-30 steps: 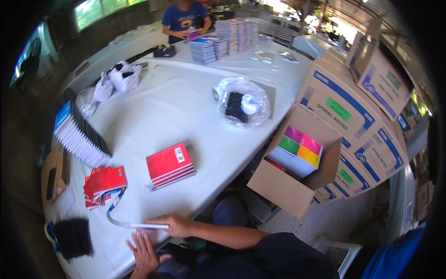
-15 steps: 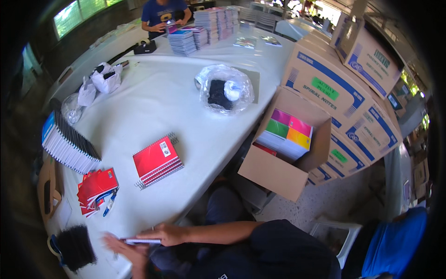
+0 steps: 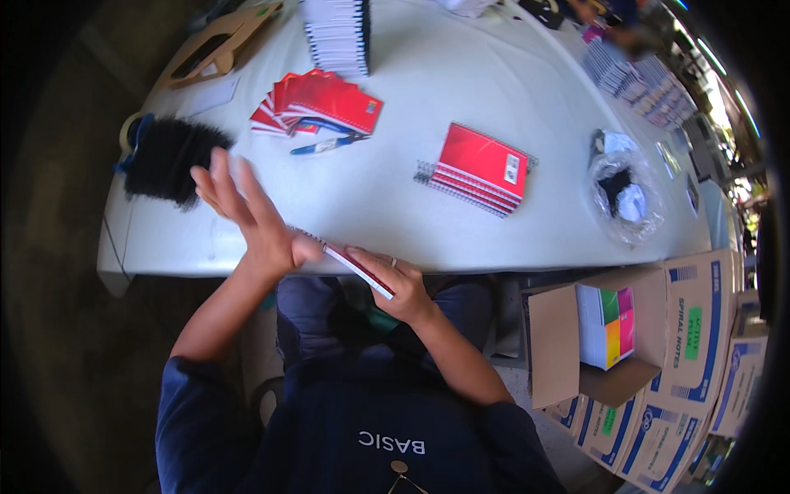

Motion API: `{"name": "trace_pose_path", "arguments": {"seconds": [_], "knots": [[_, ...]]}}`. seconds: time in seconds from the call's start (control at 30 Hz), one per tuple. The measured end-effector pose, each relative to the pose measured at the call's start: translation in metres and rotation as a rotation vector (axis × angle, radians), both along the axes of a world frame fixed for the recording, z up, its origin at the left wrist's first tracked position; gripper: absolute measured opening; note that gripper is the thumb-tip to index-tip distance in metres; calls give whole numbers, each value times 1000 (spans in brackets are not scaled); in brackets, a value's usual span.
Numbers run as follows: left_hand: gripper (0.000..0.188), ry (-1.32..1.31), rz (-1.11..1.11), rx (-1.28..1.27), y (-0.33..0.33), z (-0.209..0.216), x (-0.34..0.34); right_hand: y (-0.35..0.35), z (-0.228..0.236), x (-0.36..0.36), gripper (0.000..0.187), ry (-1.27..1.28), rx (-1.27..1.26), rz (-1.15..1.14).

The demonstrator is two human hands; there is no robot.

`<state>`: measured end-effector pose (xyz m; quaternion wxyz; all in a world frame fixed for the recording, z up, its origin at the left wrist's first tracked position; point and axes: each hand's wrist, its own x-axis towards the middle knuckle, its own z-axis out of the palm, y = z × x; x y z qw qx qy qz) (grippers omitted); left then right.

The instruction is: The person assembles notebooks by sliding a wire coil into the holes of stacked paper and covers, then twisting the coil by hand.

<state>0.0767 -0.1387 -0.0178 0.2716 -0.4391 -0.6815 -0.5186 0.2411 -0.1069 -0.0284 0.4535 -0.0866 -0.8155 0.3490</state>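
White tabletop (image 3: 461,90) filled most of the view, curving away under the fisheye lens, with cardboard boxes (image 3: 699,329) stacked on the floor to the person's right and one open box (image 3: 576,346) showing bright coloured pads.

At the near table edge the right hand (image 3: 399,288) was closed around a thin red notebook (image 3: 355,267), thumb on top and fingers underneath. The notebook lay nearly flat, its long axis running from the right hand up and leftward toward the left hand (image 3: 247,210), so its free end pointed at the left palm. That hand was open, fingers spread and raised, gripping nothing; its heel sat just beside or touching the notebook's far end, though motion blur kept me from telling which. The right hand was clearly the nearer one, being the only one holding it.

Farther out on the table sat a stack of red spiral notebooks (image 3: 481,165), a fanned pile of red covers (image 3: 317,103) with a blue pen (image 3: 325,146) beside it, a black bundle (image 3: 164,156) at the left edge, a row of upright white books (image 3: 337,33), and a clear bag (image 3: 625,198) holding dark items.
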Motion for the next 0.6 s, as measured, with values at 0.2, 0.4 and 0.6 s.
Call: {"name": "trace_pose_path", "arguments": {"seconds": [0.2,0.4,0.6], "knots": [[117,767,-531,-515,-61,7,-8,1,1,-4,38,36,-15,-117],[114,439,-778,-495,-49,-43,-4,-4,2,2,44,-27,-89,-95],[98,496,-337,-47,-4,55,-1,5,4,0,45,-8,-5,54]]}}
